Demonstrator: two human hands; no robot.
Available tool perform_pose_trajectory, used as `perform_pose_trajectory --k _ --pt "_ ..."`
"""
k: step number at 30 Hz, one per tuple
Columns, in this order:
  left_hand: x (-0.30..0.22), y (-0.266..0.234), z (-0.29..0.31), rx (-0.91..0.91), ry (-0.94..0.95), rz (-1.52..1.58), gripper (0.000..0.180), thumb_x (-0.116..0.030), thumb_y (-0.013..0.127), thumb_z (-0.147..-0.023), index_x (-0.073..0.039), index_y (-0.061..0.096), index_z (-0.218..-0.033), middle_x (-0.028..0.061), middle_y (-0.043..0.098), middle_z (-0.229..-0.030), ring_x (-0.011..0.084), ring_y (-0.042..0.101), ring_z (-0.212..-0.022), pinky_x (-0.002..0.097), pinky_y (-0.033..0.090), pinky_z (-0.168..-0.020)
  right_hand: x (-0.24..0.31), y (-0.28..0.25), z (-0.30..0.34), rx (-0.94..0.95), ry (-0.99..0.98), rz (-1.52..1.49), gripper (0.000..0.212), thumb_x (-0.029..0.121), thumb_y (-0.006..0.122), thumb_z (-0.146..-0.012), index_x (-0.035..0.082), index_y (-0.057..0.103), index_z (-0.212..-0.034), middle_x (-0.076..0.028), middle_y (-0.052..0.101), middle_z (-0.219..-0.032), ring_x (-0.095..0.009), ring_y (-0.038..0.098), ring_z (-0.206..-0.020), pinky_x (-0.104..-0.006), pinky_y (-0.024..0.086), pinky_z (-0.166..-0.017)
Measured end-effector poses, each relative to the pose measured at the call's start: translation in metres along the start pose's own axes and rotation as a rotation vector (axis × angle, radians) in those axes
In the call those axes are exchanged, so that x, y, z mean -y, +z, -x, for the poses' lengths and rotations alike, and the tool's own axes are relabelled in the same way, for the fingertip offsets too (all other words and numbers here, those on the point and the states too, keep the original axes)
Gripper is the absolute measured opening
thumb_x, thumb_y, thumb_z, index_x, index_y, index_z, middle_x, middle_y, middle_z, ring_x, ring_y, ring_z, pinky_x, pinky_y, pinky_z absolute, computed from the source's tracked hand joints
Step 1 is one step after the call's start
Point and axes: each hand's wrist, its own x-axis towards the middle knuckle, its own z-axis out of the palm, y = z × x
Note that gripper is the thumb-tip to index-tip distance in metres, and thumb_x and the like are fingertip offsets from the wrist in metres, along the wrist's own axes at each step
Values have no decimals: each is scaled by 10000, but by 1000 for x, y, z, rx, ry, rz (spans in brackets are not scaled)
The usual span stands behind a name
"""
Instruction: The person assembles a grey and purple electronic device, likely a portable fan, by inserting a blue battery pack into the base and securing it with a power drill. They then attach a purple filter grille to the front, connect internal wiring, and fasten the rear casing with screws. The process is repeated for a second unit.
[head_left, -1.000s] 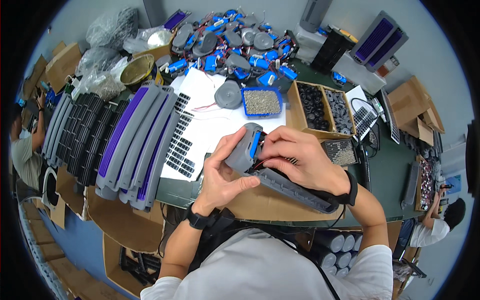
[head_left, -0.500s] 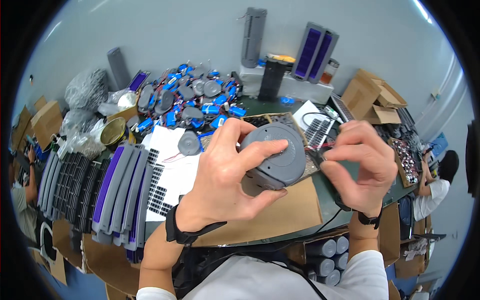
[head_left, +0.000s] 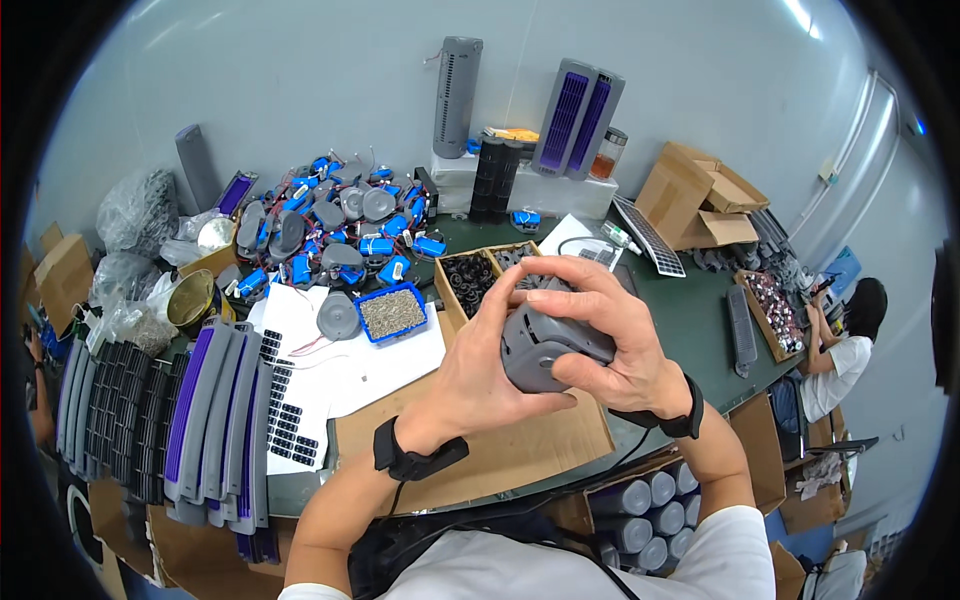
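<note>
Housing, grey moulded plastic (head_left: 545, 345), held up clear of the surface (head_left: 690, 300) in both my hands, roughly at the centre of the view. My left hand (head_left: 490, 370) cups it from 8 o'clock, fingers clenched around the rounded body with the thumb over the top edge; my right hand (head_left: 625, 345) closes on it from 3 o'clock, fingertips (head_left: 575, 372) pressed on the lower face. Both grips are firm, neither hand released. Judgement: the piece looks smooth and matte with a curved barrel shape, so it could twist in the palm; I would keep the left hand as the steady cradle and let only the right fingertips do the fine pressing, squeezing evenly rather than at one corner. What the right fingertips are working on is hidden behind my knuckles; I cannot tell whether a seam or clip sits there. Below, at 6 o'clock, lies a flat brown cardboard sheet (head_left: 520, 450). At 10 o'clock a blue tray of small metallic screws (head_left: 392, 312), granular and shiny, with a similar grey round part (head_left: 338, 318) beside it. At 11 o'clock a heap of blue cells and grey shells (head_left: 330, 235), wires tangled. At 9 o'clock long ribbed grey-and-purple panels (head_left: 205, 400) stacked on edge.
</note>
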Motion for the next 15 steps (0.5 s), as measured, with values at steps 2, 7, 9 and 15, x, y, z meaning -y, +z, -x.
perform_pose_trajectory --k 2,7,9,15 --pt "-1 1 -2 18 -57 1 1111 -263 904 -575 -9 287 -1463 157 507 -1315 286 584 -1154 379 489 -949 -5 -2 -2 18 -26 16 440 296 736 -839 63 642 -1200 -186 585 -1289 -365 560 -1167 -473 423 -1013" --pt "5 -3 -3 -46 13 -104 1074 -286 888 -580 40 310 -1424 222 576 -1234 364 640 -1085 404 537 -884 -11 1 -11 83 -81 68 558 456 726 -828 50 636 -1201 -178 602 -1273 -384 564 -1159 -490 419 -1024" --pt "9 -4 -2 -117 93 -162 1071 -296 892 -583 38 316 -1421 230 565 -1261 368 637 -1096 404 536 -893 -15 10 -14 50 -98 83 712 614 673 -798 42 614 -1218 -186 606 -1261 -399 559 -1160 -496 420 -1020" --pt "13 0 -3 -146 146 -87 1219 -234 919 -549 37 185 -1483 242 509 -1341 384 597 -1161 413 516 -935 -24 10 -12 63 -110 55 884 796 512 -782 43 600 -1238 -235 530 -1337 -407 530 -1201 -491 396 -1035"
